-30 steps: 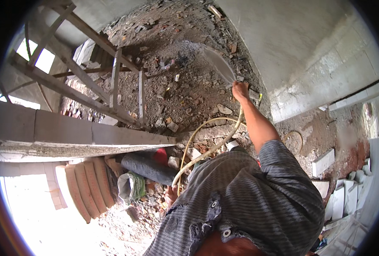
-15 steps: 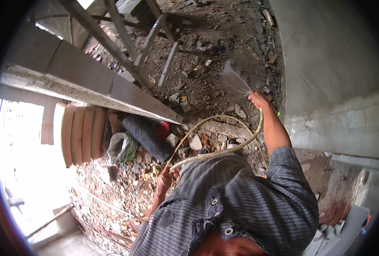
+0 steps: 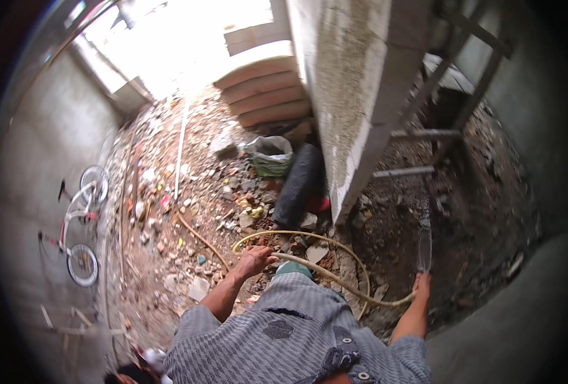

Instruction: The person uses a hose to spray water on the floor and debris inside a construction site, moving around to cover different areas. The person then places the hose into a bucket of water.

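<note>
A: What's out past your left hand?

B: Well off to its left a white bicycle (image 3: 78,230) leans by the grey wall. Nearer, the floor (image 3: 169,256) is all broken brick and rubble. My left hand (image 3: 253,261) is curled around the yellow hose (image 3: 325,274), holding a stretch of it in front of my chest

A: And between your hands?

B: The hose loops out over the rubble and swings back toward my right side. Beyond the loop lie a black bag (image 3: 297,185) and a pale green sack (image 3: 270,155), with a stack of red roof tiles (image 3: 263,89) further out. The end of a concrete wall (image 3: 348,121) comes down just past the loop

A: The right hand?

B: My right hand (image 3: 422,285) is closed on the hose end, pointing it away from me. A jet of water (image 3: 424,240) shoots from it onto the dark, wet ground. Some wooden scaffold poles (image 3: 425,134) stand beyond that

A: What has changed from a moment ago?

B: My view has swung round: the wall and tiles were at my left and now sit straight ahead. Both grips are the same as before, and the water is still running. So I judge the wetting is simply carrying on, now aimed at the patch right of the wall
</note>
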Demonstrator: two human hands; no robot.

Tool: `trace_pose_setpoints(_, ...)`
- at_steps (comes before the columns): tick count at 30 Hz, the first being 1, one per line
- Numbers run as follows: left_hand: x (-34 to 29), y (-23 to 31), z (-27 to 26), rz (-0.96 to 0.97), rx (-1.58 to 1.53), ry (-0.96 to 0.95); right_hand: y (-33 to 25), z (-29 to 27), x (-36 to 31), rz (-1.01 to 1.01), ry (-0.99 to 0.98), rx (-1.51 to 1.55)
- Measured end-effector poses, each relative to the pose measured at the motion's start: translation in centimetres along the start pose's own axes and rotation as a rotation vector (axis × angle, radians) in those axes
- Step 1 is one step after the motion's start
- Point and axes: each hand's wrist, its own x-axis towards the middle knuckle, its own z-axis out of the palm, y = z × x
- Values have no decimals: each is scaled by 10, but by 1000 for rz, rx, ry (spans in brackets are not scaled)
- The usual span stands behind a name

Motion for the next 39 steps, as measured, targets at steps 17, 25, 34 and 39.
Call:
trace_pose_setpoints(17, -111, 24, 28, -234, -45, 127, 22, 9, -27, 203, -35, -271)
trace_pose_setpoints(25, -168, -2, 9, -419, -91, 94, 68, 60, -21, 307, -60, -489)
trace_pose_setpoints(34, -245, -108, -39, -501, -65, 250, 127, 221, -81, 402, -234, -659)
trace_pose_setpoints(39, -310, -200, -67, -634, -257, 362, 167, 402, -150, 341, -426, -859)
